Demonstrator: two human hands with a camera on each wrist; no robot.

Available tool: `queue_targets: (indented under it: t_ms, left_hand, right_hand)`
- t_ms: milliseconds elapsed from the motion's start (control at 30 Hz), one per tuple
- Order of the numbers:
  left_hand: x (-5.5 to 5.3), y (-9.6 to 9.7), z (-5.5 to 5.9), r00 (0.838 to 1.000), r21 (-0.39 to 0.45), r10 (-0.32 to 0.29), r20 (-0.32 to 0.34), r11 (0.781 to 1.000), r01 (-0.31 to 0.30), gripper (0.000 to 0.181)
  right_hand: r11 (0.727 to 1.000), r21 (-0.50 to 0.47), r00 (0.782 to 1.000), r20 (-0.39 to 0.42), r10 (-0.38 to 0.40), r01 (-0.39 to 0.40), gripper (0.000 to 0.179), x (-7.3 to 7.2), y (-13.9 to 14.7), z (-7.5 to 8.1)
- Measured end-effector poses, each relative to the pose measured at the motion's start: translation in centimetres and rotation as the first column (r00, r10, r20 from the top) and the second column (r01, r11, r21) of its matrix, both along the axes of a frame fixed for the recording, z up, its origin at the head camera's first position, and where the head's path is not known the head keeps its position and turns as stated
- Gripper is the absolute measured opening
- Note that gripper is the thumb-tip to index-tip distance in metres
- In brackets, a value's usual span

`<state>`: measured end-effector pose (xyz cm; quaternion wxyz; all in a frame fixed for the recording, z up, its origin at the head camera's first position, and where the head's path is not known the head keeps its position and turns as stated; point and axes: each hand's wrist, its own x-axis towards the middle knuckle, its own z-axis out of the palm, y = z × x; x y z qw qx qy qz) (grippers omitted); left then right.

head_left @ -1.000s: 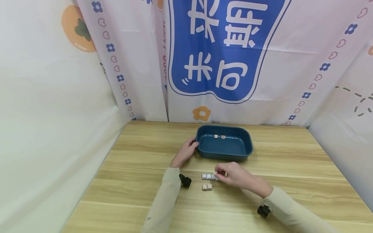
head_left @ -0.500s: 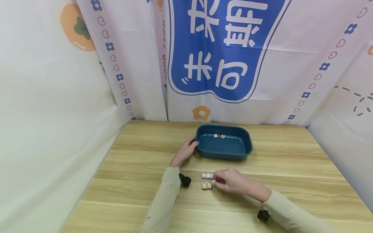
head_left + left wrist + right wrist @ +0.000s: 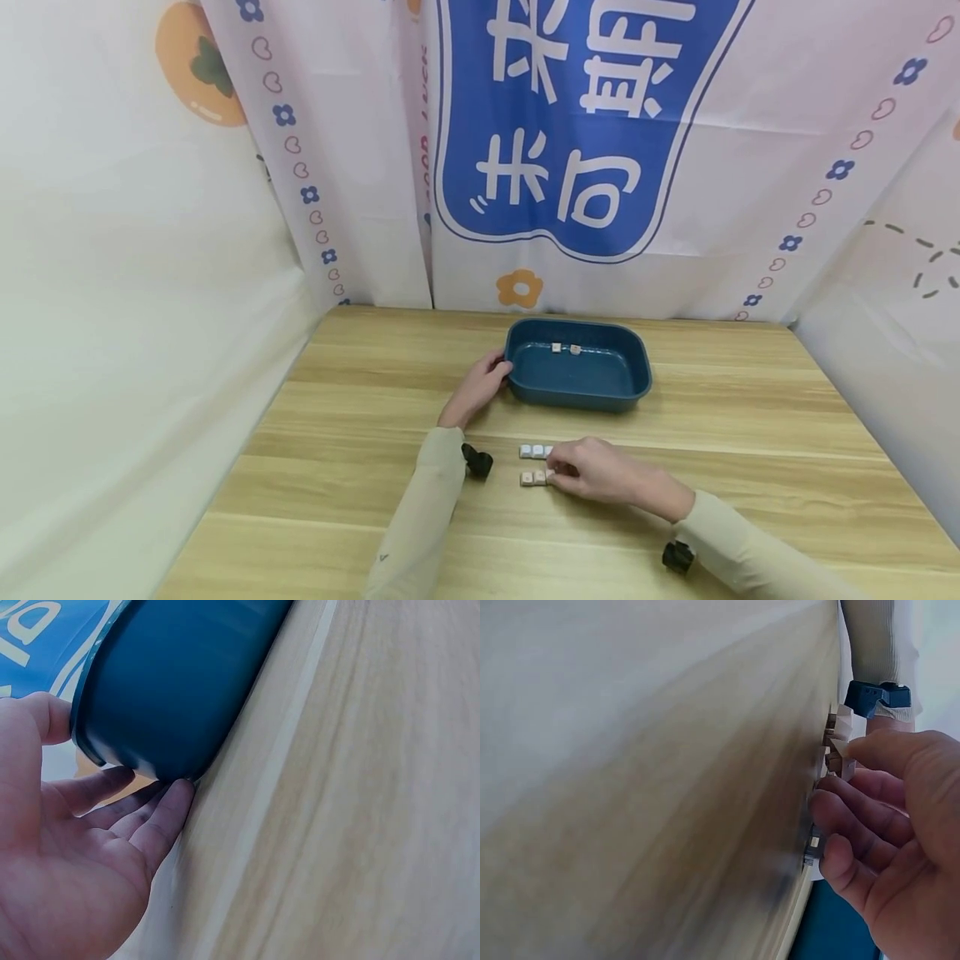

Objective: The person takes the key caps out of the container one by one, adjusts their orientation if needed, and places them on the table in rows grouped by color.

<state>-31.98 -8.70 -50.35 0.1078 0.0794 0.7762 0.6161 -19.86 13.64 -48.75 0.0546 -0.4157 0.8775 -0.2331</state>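
My right hand (image 3: 596, 471) pinches a small pale keycap (image 3: 844, 759) between thumb and fingers. In the head view that keycap is at the right end of the nearer row of beige keycaps (image 3: 532, 478), close against its neighbour. A farther row of bluish-white keycaps (image 3: 532, 451) runs parallel, its right end covered by the hand. With the left hand (image 3: 477, 390) I hold the left end of a dark blue tray (image 3: 643, 367); in the left wrist view the thumb is at its rim and the fingers touch the outer wall (image 3: 165, 697).
Two beige keycaps (image 3: 566, 348) lie inside the tray near its back wall. Everything stands on a wood-grain table (image 3: 360, 467). A printed cloth (image 3: 360, 167) hangs behind the table, with pale cloth along both sides.
The right hand has carried the keycap from the right end of the bluish-white row toward me, to the end of the beige row. The left hand stays at the tray.
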Motion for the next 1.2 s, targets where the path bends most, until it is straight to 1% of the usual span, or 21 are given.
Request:
queue_targets:
  t_ms: [167,433,700,867,1033,1133,1200]
  left_hand:
    - [0.1,0.0,0.2,1.000,-0.006,-0.005,-0.009,1.000,0.004,0.050]
    - [0.0,0.0,0.2,1.000,-0.014,-0.003,0.009,1.000,0.003,0.050]
    - [0.0,-0.2,0.3,0.999,-0.005,-0.038,0.024,0.999,0.038,0.050]
    - [0.0,-0.1,0.3,1.000,-0.036,-0.012,0.010,0.999,0.013,0.049]
    - [0.0,0.0,0.1,1.000,-0.048,0.006,-0.005,0.999,-0.006,0.049]
    - [0.0,-0.1,0.0,1.000,-0.042,0.000,-0.018,0.999,-0.001,0.049]
    - [0.1,-0.1,0.1,1.000,-0.039,-0.005,-0.023,0.999,0.004,0.049]
  right_hand:
    - [1.000,-0.014,1.000,-0.012,0.004,-0.004,0.005,0.0,0.2,-0.4]
    - [1.000,-0.030,1.000,-0.016,0.002,-0.003,0.005,0.0,0.3,-0.4]
    - [1.000,0.001,1.000,-0.001,-0.006,0.006,0.007,0.1,0.1,-0.3]
    - [1.000,0.013,1.000,-0.003,-0.008,0.008,0.009,0.0,0.2,0.2]
    - [1.000,-0.001,0.996,-0.085,-0.015,0.015,0.012,-0.6,0.7,1.2]
    - [1.000,-0.017,0.988,-0.150,-0.029,0.026,0.010,-1.2,1.0,2.0]
    - [0.999,-0.026,0.984,-0.175,-0.036,0.032,0.010,-1.7,1.3,2.5]
